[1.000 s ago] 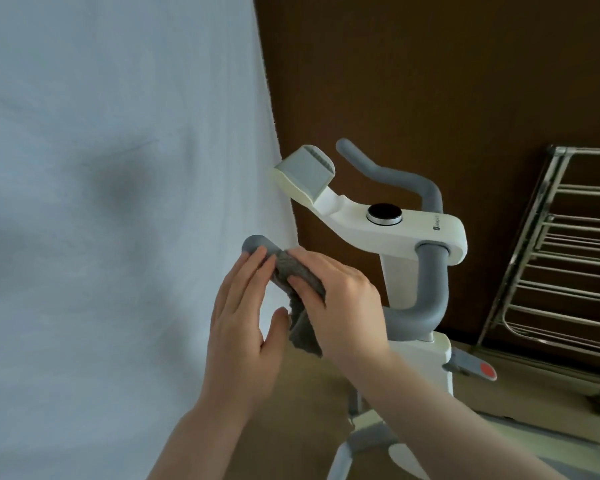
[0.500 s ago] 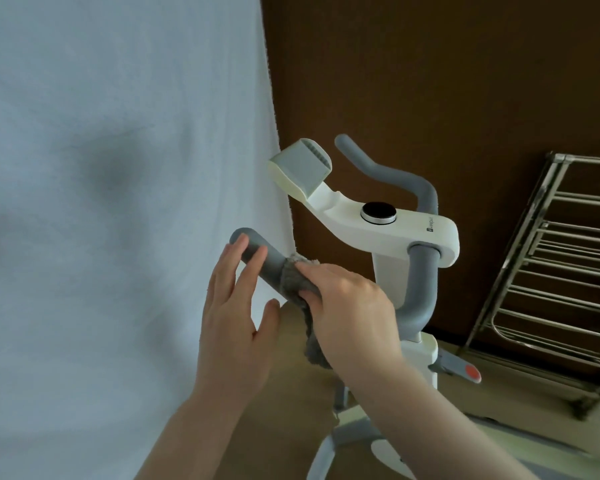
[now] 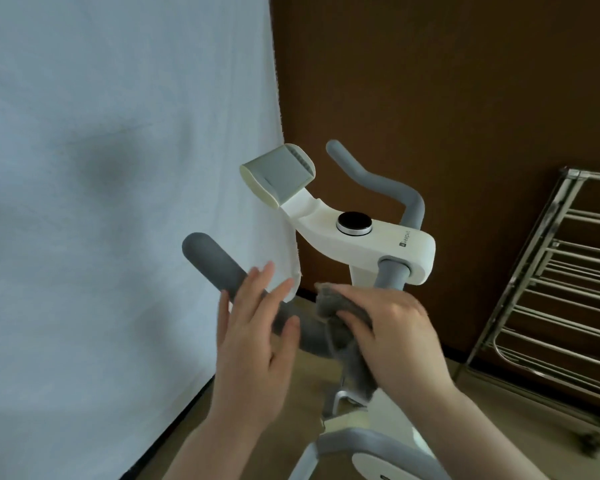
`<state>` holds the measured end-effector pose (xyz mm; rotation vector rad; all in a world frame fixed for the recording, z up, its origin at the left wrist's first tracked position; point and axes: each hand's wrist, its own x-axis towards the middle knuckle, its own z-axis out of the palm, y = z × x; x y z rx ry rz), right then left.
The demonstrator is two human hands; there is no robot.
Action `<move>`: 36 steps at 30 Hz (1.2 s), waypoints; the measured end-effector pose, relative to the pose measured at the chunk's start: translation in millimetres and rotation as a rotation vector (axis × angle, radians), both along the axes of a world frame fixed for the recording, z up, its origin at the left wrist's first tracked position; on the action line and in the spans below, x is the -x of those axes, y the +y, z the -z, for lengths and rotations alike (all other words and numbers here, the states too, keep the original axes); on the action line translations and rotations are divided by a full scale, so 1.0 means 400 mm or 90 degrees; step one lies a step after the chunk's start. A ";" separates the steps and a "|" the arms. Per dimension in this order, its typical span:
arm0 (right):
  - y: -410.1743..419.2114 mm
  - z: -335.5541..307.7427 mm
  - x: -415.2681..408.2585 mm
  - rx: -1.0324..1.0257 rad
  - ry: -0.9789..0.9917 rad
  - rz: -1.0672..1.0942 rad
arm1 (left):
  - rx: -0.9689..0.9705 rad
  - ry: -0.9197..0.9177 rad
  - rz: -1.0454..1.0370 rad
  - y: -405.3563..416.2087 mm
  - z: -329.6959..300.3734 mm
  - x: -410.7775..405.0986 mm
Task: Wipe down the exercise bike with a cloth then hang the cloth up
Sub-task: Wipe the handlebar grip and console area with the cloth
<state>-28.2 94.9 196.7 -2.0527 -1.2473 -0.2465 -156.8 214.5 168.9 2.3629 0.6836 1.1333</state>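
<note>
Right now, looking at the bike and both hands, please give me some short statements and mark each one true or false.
1. The right hand grips the grey cloth against the near handlebar. True.
2. The left hand holds the cloth. False: its fingers are straight and hold nothing.
3. A metal rack stands to the right of the bike. True.
4. The cloth hangs on the rack. False: it is in the right hand, at the handlebar.
5. The round knob on the console is black. True.

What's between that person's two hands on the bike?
In the head view, a bare stretch of the grey handlebar runs between the left hand and the right hand, which grips the grey cloth around it.
</note>
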 end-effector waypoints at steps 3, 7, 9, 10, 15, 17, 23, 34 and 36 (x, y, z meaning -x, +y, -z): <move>-0.025 0.027 -0.043 -0.057 -0.024 0.053 | 0.009 0.027 0.014 -0.070 0.015 -0.028; -0.054 0.043 -0.059 -0.067 -0.102 -0.043 | 0.003 0.003 -0.004 -0.118 0.017 -0.053; -0.062 0.050 -0.111 -0.105 -0.056 -0.015 | -0.003 0.000 -0.020 -0.130 0.011 -0.066; -0.064 0.057 -0.124 -0.128 -0.026 0.007 | -0.008 0.005 -0.025 -0.139 0.009 -0.075; -0.082 0.083 -0.116 -0.127 -0.065 -0.068 | -0.020 0.042 -0.045 -0.191 0.012 -0.105; -0.079 0.073 -0.182 -0.121 -0.010 -0.048 | -0.018 0.048 -0.068 -0.203 0.014 -0.112; -0.076 0.075 -0.185 -0.108 -0.038 -0.096 | -0.028 0.068 -0.114 -0.232 0.009 -0.143; -0.055 0.055 -0.231 -0.076 0.100 -0.035 | 0.025 0.110 -0.118 -0.210 -0.042 -0.172; -0.052 0.053 -0.196 -0.084 0.094 -0.035 | 0.033 0.130 -0.095 -0.189 -0.056 -0.175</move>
